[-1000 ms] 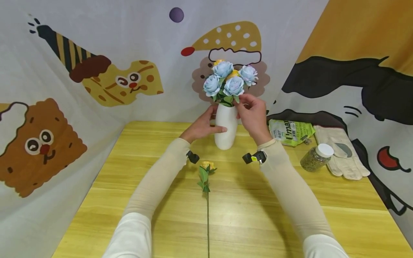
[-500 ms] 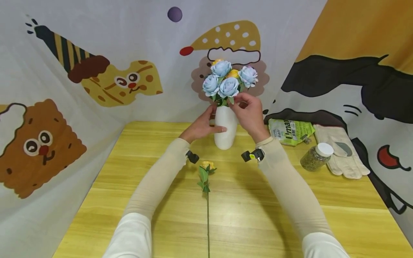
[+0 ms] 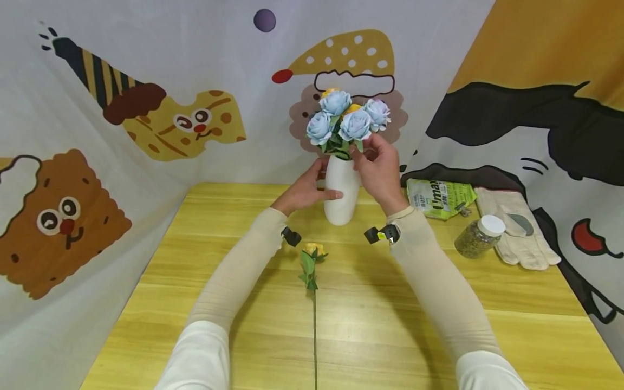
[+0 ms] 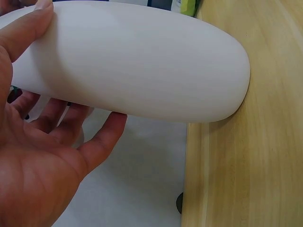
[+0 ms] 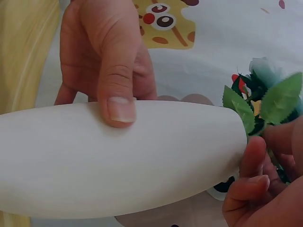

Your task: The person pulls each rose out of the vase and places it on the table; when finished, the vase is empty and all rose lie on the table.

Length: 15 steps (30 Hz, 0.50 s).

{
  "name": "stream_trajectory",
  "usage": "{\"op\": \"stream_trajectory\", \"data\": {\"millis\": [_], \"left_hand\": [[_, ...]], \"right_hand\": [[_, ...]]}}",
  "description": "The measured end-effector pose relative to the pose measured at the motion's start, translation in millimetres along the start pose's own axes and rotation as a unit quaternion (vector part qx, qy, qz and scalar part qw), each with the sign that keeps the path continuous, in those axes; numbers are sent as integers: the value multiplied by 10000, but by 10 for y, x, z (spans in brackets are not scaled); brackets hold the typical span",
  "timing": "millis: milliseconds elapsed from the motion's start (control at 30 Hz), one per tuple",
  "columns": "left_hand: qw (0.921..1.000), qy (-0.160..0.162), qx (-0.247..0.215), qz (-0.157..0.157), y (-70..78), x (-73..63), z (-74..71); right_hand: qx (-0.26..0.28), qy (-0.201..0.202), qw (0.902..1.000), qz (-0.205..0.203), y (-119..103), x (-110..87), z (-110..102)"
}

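Note:
A white vase (image 3: pixel 341 189) stands upright near the table's back edge, with several blue roses (image 3: pixel 355 125) and some yellow ones in its mouth. My left hand (image 3: pixel 305 189) grips the vase from the left, thumb across the front and fingers behind, as the left wrist view of the vase (image 4: pixel 142 61) also shows. At the vase's mouth my right hand (image 3: pixel 380 170) pinches the stem of the front blue rose just under its bloom; green leaves (image 5: pixel 281 98) lie by those fingertips in the right wrist view. The stems inside the vase are hidden.
A single yellow rose (image 3: pixel 314 250) lies on the table (image 3: pixel 390 325) between my forearms, stem toward me. At the right are a green packet (image 3: pixel 439 199), a white-lidded jar (image 3: pixel 479 237) and pale work gloves (image 3: pixel 518 230). A printed cloth (image 3: pixel 234 49) hangs behind.
The front blue rose shifted left with my right hand, then back right. My left hand has kept its hold on the vase, which stays in place.

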<state>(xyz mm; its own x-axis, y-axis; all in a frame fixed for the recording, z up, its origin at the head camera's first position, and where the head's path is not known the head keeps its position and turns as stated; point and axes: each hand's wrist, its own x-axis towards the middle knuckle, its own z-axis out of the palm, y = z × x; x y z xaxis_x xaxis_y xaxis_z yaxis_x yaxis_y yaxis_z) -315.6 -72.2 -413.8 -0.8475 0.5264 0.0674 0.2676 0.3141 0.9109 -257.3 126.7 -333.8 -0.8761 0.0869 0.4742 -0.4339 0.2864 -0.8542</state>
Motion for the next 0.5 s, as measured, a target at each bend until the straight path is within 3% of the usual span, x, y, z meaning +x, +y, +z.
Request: {"op": "stream_trajectory", "data": {"millis": [333,500], "left_hand": [[10000,21,75,44,3,-12,-4],[10000,20,49,-13,1,-12,-1]], "right_hand": [[172,428,9988,-172,-122,5,-88],[588,650,9958,-283,-184,-8,-140]]}}
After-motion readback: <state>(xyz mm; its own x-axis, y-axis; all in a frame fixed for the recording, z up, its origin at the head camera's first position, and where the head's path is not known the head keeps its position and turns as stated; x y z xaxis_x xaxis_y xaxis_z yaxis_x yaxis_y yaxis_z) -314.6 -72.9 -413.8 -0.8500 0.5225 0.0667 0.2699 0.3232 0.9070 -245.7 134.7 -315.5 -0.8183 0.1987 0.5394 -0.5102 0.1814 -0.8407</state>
